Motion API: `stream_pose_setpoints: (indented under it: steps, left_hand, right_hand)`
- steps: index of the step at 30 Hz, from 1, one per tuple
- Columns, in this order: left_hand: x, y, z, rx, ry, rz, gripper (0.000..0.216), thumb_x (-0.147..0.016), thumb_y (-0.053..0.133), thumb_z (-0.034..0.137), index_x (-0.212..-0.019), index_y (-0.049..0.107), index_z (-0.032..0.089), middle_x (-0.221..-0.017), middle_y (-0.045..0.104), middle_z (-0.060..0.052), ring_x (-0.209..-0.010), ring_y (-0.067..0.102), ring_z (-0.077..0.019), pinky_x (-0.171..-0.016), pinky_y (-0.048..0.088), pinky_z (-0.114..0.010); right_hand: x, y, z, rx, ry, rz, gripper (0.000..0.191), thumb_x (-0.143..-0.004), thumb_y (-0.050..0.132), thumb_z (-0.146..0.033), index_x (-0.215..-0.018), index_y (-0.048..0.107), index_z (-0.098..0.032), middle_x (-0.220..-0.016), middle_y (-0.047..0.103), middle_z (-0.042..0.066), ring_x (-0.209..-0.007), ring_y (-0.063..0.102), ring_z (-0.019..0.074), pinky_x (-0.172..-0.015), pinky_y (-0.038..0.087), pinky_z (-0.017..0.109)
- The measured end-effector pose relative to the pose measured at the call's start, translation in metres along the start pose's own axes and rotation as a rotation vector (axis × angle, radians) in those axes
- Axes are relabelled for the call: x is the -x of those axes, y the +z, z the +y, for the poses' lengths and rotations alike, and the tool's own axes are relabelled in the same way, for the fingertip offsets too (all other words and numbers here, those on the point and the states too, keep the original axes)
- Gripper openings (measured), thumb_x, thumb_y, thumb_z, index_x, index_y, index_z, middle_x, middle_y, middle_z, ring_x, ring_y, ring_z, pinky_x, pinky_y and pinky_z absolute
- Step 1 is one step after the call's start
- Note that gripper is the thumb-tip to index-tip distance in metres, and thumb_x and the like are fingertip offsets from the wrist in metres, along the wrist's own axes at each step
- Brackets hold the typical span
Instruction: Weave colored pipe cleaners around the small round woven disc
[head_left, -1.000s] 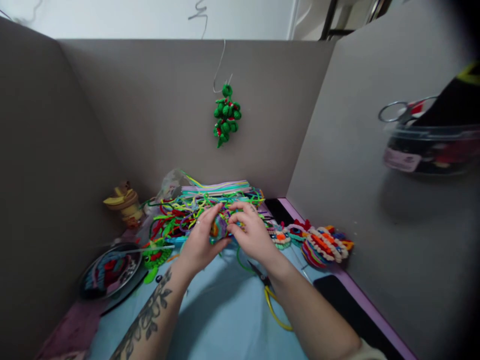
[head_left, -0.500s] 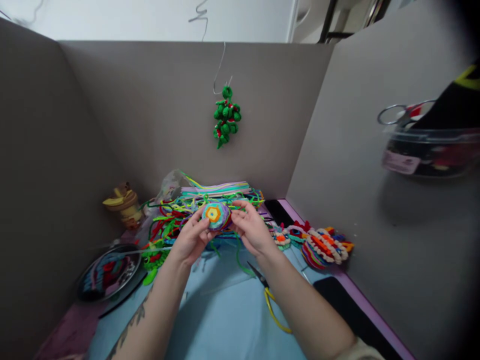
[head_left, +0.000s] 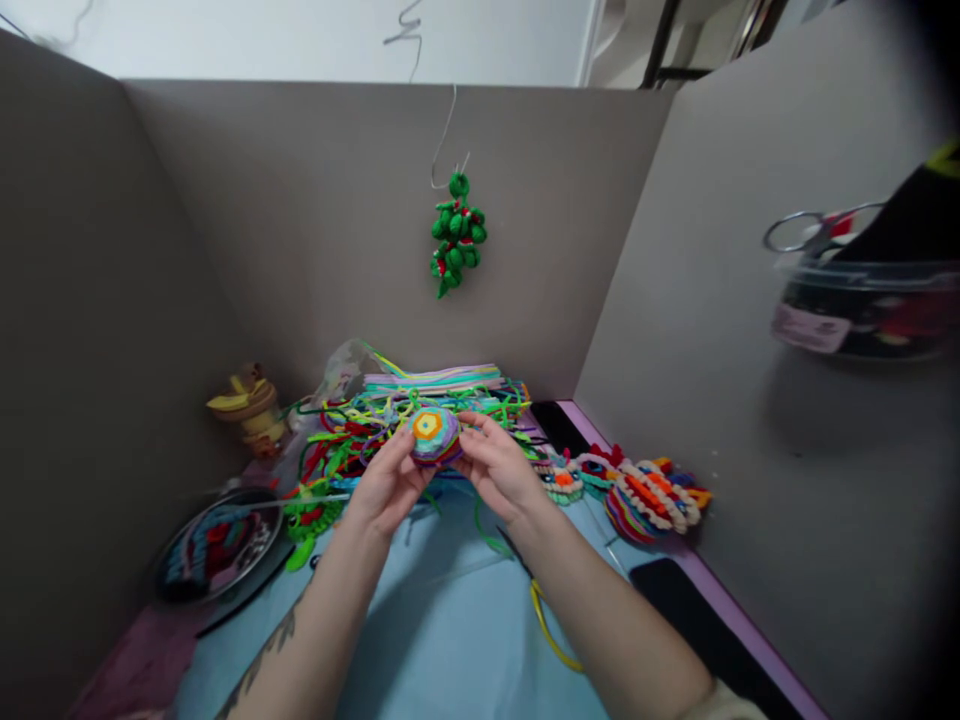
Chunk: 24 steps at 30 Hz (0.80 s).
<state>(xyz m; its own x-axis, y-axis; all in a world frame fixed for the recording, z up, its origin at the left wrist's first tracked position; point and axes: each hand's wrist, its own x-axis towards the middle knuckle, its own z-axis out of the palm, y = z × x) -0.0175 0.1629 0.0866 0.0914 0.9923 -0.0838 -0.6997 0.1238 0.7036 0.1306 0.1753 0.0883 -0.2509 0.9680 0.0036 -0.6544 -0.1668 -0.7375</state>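
Both hands are holding a small woven disc (head_left: pixel 429 432) above the desk (head_left: pixel 457 640), near the far pile of pipe cleaners (head_left: pixel 390 410). The left hand (head_left: pixel 390 485) and right hand (head_left: pixel 495 470) are pinching its opposite rims with their fingers. It looks light, soft and bendable, best gripped at the edges.

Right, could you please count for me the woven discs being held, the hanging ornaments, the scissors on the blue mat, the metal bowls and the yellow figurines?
woven disc, held between left hand and right hand: 1
green hanging ornament: 1
yellow-handled scissors: 1
metal bowl: 1
yellow figurine: 1
Total: 5
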Motion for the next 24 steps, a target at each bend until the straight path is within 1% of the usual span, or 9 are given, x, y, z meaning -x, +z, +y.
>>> stream_pose_setpoints:
  steps: [4, 8, 10, 13, 19, 24]
  left_hand:
    - [0.003, 0.005, -0.001, 0.058, -0.003, 0.016, 0.027, -0.08, 0.064, 0.012, -0.107, 0.063, 0.014, -0.099, 0.071, -0.006, -0.081, 0.068, -0.016, -0.068, 0.057, -0.024]
    - [0.006, 0.01, -0.003, 0.064, 0.051, 0.022, 0.043, -0.076, 0.067, 0.008, -0.117, 0.058, 0.017, -0.103, 0.071, -0.006, -0.083, 0.069, -0.0155, -0.07, 0.057, -0.024]
    - [0.007, 0.011, -0.004, 0.062, 0.064, 0.024, 0.047, -0.074, 0.069, 0.008, -0.119, 0.057, 0.017, -0.103, 0.071, -0.006, -0.082, 0.069, -0.0155, -0.069, 0.057, -0.023]
    - [0.009, 0.013, -0.004, 0.057, 0.084, 0.037, 0.048, -0.072, 0.071, 0.009, -0.118, 0.057, 0.017, -0.103, 0.071, -0.007, -0.081, 0.069, -0.0155, -0.067, 0.056, -0.023]
    - [0.009, 0.015, -0.005, 0.005, 0.14, 0.036, 0.056, -0.067, 0.078, 0.014, -0.118, 0.056, 0.018, -0.102, 0.07, -0.006, -0.08, 0.068, -0.0159, -0.067, 0.055, -0.023]
    - [0.011, 0.016, -0.008, -0.077, 0.213, 0.029, 0.063, -0.065, 0.08, 0.018, -0.121, 0.052, 0.019, -0.097, 0.07, -0.006, -0.079, 0.068, -0.0154, -0.067, 0.054, -0.023]
  right_hand:
    - [-0.001, 0.0, 0.003, -0.025, -0.025, 0.07, 0.045, -0.057, 0.082, -0.023, -0.093, 0.055, -0.021, -0.077, 0.065, -0.003, -0.07, 0.061, 0.0123, -0.06, 0.049, 0.023]
    - [0.003, 0.004, 0.003, -0.037, -0.008, 0.006, 0.054, -0.056, 0.083, -0.021, -0.1, 0.053, -0.022, -0.09, 0.067, -0.001, -0.078, 0.063, 0.014, -0.064, 0.051, 0.024]
    - [0.005, 0.006, 0.002, -0.019, -0.002, -0.017, 0.056, -0.055, 0.084, -0.019, -0.101, 0.053, -0.022, -0.093, 0.067, 0.0, -0.08, 0.063, 0.0144, -0.065, 0.052, 0.024]
    - [0.007, 0.007, 0.001, 0.009, -0.016, -0.017, 0.058, -0.053, 0.084, -0.017, -0.102, 0.053, -0.021, -0.093, 0.066, 0.0, -0.08, 0.063, 0.0138, -0.064, 0.051, 0.022]
    - [0.009, 0.007, -0.001, 0.027, -0.014, -0.027, 0.058, -0.051, 0.081, -0.013, -0.101, 0.054, -0.021, -0.091, 0.064, -0.001, -0.08, 0.062, 0.0134, -0.064, 0.051, 0.022]
    - [0.008, 0.007, 0.0, 0.014, 0.025, -0.018, 0.055, -0.051, 0.076, -0.009, -0.099, 0.053, -0.021, -0.087, 0.065, -0.002, -0.078, 0.062, 0.0128, -0.062, 0.049, 0.021]
